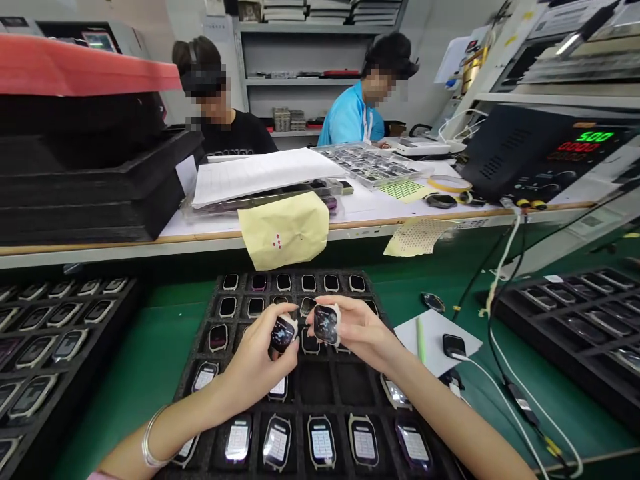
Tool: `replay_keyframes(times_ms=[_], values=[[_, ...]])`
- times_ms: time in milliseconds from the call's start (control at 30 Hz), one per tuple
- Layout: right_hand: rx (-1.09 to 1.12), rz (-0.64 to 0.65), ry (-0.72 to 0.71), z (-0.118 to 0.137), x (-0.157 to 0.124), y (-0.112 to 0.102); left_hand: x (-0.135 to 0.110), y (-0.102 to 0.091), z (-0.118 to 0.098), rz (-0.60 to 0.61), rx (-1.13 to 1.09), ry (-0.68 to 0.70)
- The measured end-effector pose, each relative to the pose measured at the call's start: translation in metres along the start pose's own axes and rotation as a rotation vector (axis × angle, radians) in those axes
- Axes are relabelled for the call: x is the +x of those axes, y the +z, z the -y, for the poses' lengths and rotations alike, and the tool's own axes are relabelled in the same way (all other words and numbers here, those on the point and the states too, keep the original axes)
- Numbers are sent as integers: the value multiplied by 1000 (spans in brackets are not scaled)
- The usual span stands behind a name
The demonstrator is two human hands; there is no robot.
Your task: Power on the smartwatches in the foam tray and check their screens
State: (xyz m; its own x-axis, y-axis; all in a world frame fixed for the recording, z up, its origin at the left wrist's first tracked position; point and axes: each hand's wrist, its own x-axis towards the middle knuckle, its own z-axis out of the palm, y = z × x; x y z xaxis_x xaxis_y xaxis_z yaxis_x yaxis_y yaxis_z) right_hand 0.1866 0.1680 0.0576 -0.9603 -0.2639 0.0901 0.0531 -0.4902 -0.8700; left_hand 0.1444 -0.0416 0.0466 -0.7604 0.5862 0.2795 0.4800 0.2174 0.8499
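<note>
My left hand [265, 343] is closed around a smartwatch body without a strap, its dark face [283, 333] lit with small graphics. In my right hand [357, 327] is a second watch body [327, 324], pale-framed, gripped at its edges with its lit screen turned toward me. The two watches are side by side, a small gap apart. Beneath both hands lies a black foam tray [200, 363] with rows of watch bodies. Those in the front rows, such as one watch [321, 441], show bright white screens; the back rows are dark. Two pockets [316, 383] below my hands hold no watch.
More watch trays stand at left [115, 313] and right [530, 333]. A charging puck with a cable [454, 345] and a green pen [421, 340] lie on white paper. A power supply [545, 153] and stacked black trays [75, 193] stand on the shelf. Two people sit beyond.
</note>
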Motion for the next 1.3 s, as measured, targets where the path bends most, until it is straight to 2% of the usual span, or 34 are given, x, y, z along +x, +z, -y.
replay_keyframes(times_ms=[133,400,967,1300], values=[[-34,-17,17,-3,-1,0,1,-3,-3,108,-34,-33],[-86,-41,33,0,-4,5,1,-8,-9,157,-158,-84],[-139,-7,69,5,-7,6,0,-22,-14,100,-201,-81],[-169,2,51,7,-7,7,3,-21,-7,96,-127,-10]])
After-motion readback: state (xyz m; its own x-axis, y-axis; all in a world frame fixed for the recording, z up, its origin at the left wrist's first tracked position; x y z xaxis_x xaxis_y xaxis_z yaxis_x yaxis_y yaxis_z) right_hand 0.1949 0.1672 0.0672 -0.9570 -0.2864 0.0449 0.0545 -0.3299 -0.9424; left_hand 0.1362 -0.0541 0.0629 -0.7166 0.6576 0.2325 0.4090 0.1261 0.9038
